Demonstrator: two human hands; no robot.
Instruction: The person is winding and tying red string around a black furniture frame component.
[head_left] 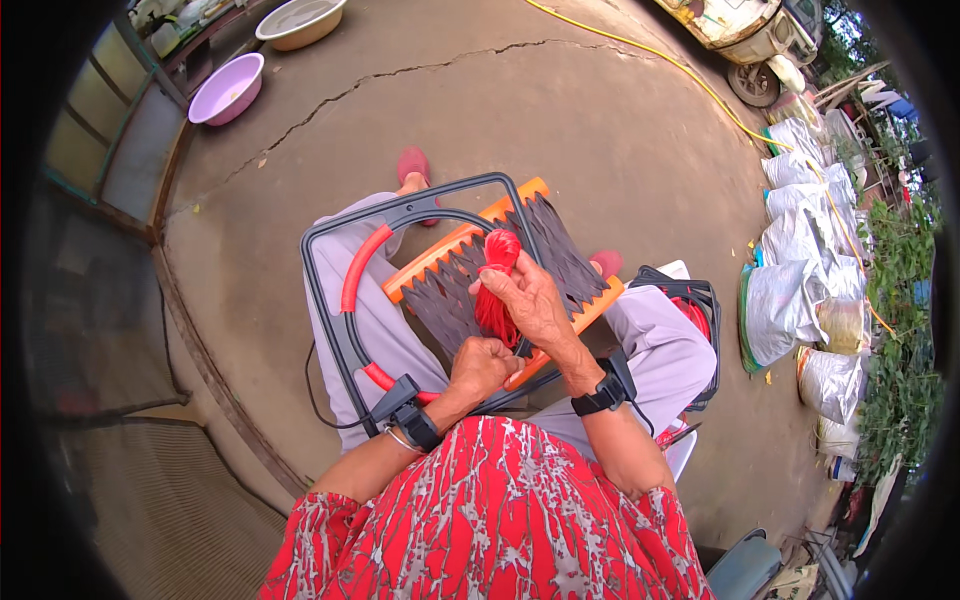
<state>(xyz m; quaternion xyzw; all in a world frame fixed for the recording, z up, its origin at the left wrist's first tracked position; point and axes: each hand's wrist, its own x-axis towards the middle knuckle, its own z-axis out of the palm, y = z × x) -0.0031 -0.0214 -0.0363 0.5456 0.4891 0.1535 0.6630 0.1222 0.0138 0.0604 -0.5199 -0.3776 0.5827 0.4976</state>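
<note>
Between my thumb and fingers, my right hand [530, 302] holds a bundle of thin red cord [494, 318], gathered into a rounded knob at the top. My left hand [482, 368] is a closed fist just below the bundle, at the lower side of a dark grey plastic frame [312, 292]. What the fist grips is hidden. The frame rests over my lap, tilted. Inside it curves a ring with red-wrapped stretches [362, 264]. Under the hands, between my knees, lies an orange-edged piece [436, 262] with dark grey bands [446, 305] stretched across it.
Beside my right knee stand similar dark frames [708, 345] with red wrapping. White sacks [785, 310] line the right side, with a yellow hose [690, 82] running along them. A purple basin [228, 90] and a pale basin [300, 22] sit far left. A vehicle [750, 35] is at far right.
</note>
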